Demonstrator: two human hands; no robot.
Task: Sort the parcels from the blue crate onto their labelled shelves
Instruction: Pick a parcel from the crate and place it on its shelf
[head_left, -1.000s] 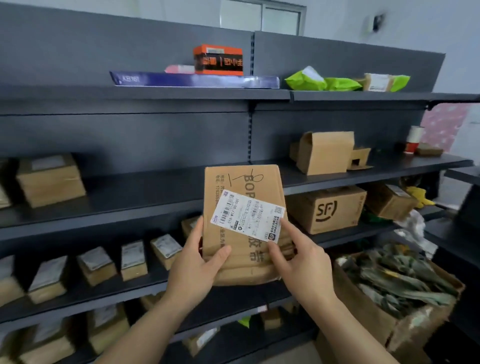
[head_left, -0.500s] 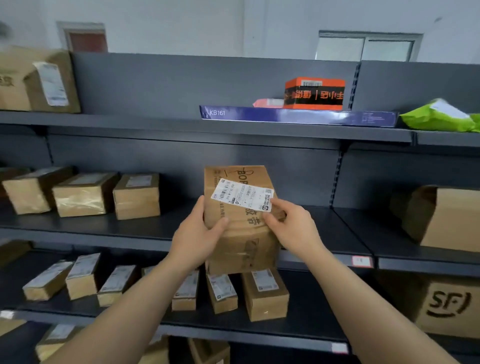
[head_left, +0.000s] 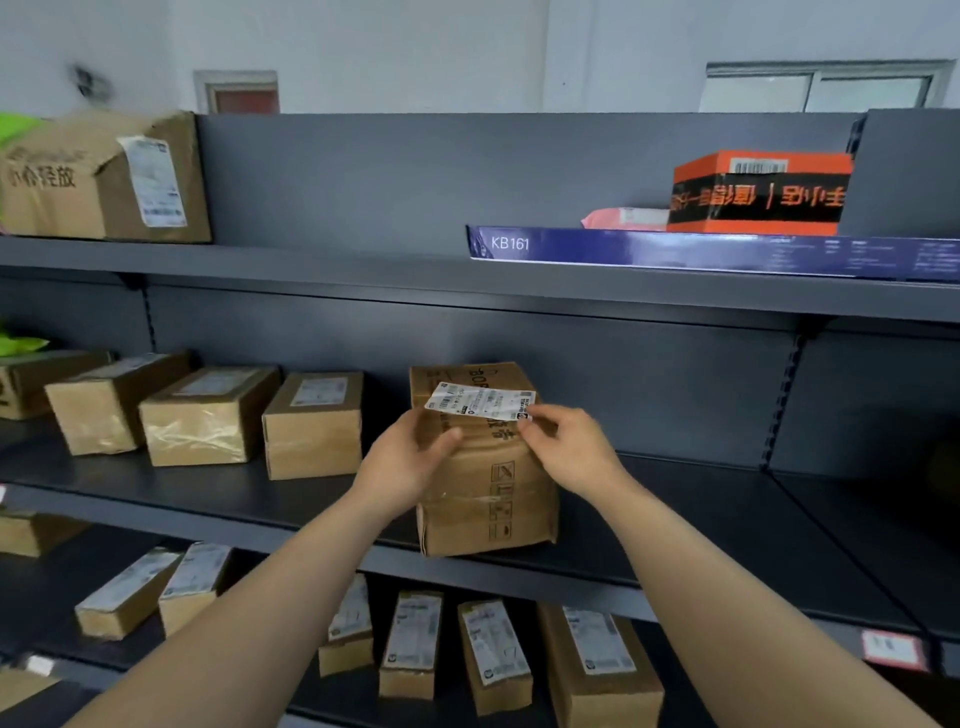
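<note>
Brown corrugated parcel, one item, upright, its base on the middle shelf close to the front lip, its broad face toward the camera. The face carries printed characters and handling symbols, with clear tape across the lower part. A white barcode label sits slanted across the upper front. The left hand grips the parcel's left side, fingers wrapped behind the edge and thumb laid across the front, just below the label. The right hand is at the upper right of the parcel, and its thumb and forefinger pinch the label's right end. The parcel stands between the two hands, and most of its body shows below them. Left of it on the same shelf are three brown boxes in a row, apart from the parcel. On the upper shelf are a large carton at far left, a flat blue box marked KB161 at right, and on that box an orange box and a pink packet. The lower shelf holds a row of small labelled boxes.
</note>
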